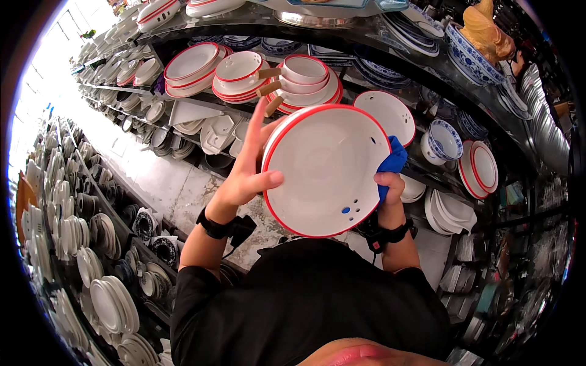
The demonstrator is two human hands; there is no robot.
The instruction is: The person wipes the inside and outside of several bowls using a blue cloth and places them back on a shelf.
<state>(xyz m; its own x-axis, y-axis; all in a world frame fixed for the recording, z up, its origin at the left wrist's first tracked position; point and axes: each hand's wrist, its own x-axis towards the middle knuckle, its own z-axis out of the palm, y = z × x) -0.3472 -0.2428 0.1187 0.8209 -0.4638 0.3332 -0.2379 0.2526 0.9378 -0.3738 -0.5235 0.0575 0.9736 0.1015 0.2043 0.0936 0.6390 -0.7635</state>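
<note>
A large white bowl [320, 169] with a red rim and small holes through its side is held up in front of my chest, its inside facing me. My left hand [252, 169] grips its left edge, thumb over the rim and fingers spread behind. At the right edge, my right hand [390, 185] pinches a blue cloth [393, 160] against the rim. Some of the cloth lies behind the bowl, and blue shows through one hole. Just beyond stands a similar red-rimmed bowl [384, 112] on the shelf.
Red-rimmed saucepans with wooden handles [304, 75] are stacked on the shelf ahead, beside red-rimmed plates [192, 64]. A blue-and-white cup [442, 142] stands to the right. Overhead, a shelf edge [256, 29] curves across. More plates [114, 304] fill the rack at left; the floor [151, 169] shows between.
</note>
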